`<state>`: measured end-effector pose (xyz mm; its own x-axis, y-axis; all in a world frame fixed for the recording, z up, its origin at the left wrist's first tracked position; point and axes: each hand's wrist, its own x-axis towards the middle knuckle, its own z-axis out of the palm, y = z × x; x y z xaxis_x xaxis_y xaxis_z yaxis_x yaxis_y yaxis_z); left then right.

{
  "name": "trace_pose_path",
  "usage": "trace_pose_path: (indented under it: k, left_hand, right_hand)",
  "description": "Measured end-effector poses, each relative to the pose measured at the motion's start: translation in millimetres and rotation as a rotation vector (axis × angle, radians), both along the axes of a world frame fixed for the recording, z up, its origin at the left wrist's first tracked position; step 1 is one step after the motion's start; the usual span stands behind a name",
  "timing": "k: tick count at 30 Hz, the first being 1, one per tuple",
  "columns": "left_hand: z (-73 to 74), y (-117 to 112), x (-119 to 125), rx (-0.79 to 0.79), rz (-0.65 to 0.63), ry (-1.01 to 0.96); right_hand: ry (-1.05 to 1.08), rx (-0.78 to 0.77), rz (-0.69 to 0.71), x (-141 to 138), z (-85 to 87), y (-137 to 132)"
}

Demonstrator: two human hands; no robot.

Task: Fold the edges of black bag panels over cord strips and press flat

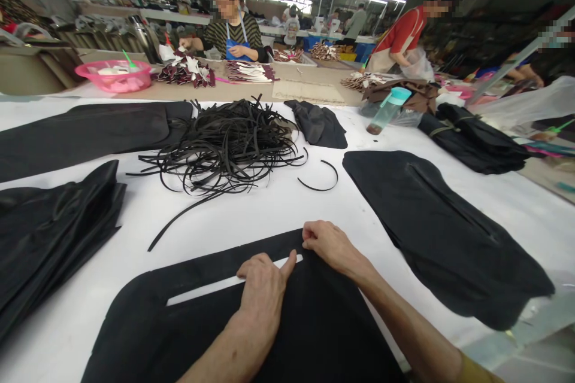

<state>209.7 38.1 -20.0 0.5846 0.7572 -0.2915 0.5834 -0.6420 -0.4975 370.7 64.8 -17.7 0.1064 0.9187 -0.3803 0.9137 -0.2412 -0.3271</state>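
Observation:
A black fabric piece (206,323) with a long open slit lies on the white table (269,209) right in front of me. My left hand (263,287) rests on the cloth, fingers curled and forefinger pointing along the slit's end. My right hand (330,245) presses its bent fingertips on the far edge of the same piece, pinching the cloth beside a narrow black strip (215,263) that runs along that edge. A tangled heap of black strips (229,143) lies farther back, with one curved strip (321,182) lying apart.
Other black cut pieces lie at the right (444,233), the left (49,233) and the back left (85,131). A clear bottle with a teal cap (389,109) lies at the back right. A pink basin (114,75) and several workers stand beyond.

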Motion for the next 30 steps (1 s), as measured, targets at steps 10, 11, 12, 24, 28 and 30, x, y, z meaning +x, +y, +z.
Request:
trace_pose_path:
  k: [10, 11, 12, 24, 28, 30]
  left_hand:
    - [-21.0, -6, -18, 0.007, 0.045, -0.221]
    - [-22.3, -6, -27, -0.016, 0.037, -0.299]
    - [-22.4, -7, -37, -0.053, 0.02, -0.376]
    - [-30.8, -47, -159, 0.036, 0.043, -0.767]
    - [-42.7, -47, -175, 0.091, 0.145, -0.719]
    - [-47.0, -45, -179, 0.104, 0.18, -0.705]
  right_hand:
    - [-0.063, -0.057, 0.058, -11, -7.3, -1]
    - [-0.083, -0.058, 0.076, -10, -7.2, -2]
    - [-0.108, -0.056, 0.093, -10, -7.3, -3]
    - [0.025, 0.076, 0.339, -103, 15.6, -28]
    - [0.121, 0.163, 0.476, -155, 7.8, -13]
    - [0.109, 0.195, 0.503, -170, -1.6, -2]
